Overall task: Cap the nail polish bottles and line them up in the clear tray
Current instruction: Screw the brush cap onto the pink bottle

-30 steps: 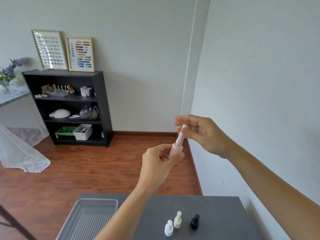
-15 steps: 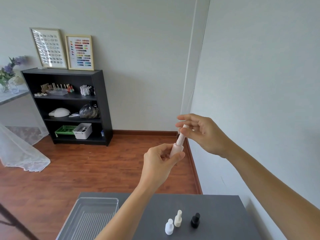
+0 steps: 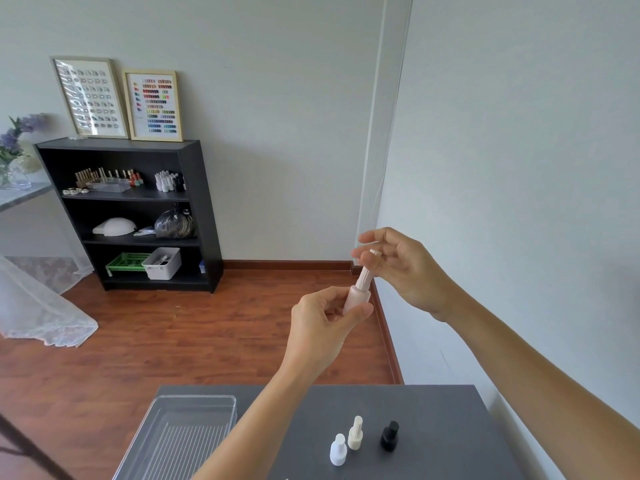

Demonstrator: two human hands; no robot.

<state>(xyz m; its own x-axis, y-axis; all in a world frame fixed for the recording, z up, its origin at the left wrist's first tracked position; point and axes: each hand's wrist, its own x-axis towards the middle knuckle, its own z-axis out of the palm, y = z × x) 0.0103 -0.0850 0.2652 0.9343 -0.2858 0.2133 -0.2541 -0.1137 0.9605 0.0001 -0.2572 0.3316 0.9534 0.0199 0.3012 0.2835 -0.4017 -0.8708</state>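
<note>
My left hand (image 3: 323, 325) holds a pale pink nail polish bottle (image 3: 356, 297) up in the air above the table. A ribbed pink cap (image 3: 367, 274) sits on the bottle's neck, and the fingertips of my right hand (image 3: 398, 268) pinch its top. On the dark grey table (image 3: 443, 427) stand a white bottle (image 3: 338, 449), a cream bottle (image 3: 355, 433) and a black bottle (image 3: 389, 436), all three with caps on. The clear tray (image 3: 180, 441) lies on the table's left part, with nothing in it.
A grey wall runs close along the right side of the table. Beyond the table is wooden floor, with a black bookshelf (image 3: 138, 216) holding bottles and baskets against the far wall. White lace fabric (image 3: 38, 313) hangs at the left edge.
My right hand's fingers have spread slightly on the cap top. The bottle and both hands stay at nearly the same place in the air.
</note>
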